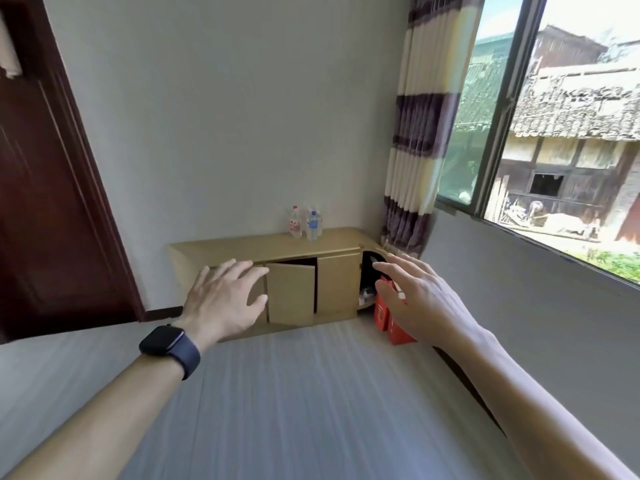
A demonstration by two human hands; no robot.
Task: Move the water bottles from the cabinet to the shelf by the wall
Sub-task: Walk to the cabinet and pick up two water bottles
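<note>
Few water bottles (306, 225) upright on top of cabinet (225, 249), at 2 o'clock from left hand (225, 296), 10 o'clock from right hand (419, 299), well apart from both. Grip of each hand spread, empty. Middle door (291, 294) ajar. Shelf unseen; transfer judged not begun.

Bare arms – dark smartwatch (169, 351), L wrist

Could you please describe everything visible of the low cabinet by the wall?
The cabinet is low, long and light tan, wood-like, set against the white wall in the corner by the curtain. One middle door is ajar, the one to its right is closed, and the right end is open and dark. Water bottles stand on its top. Red boxes stand at its right end.
</note>
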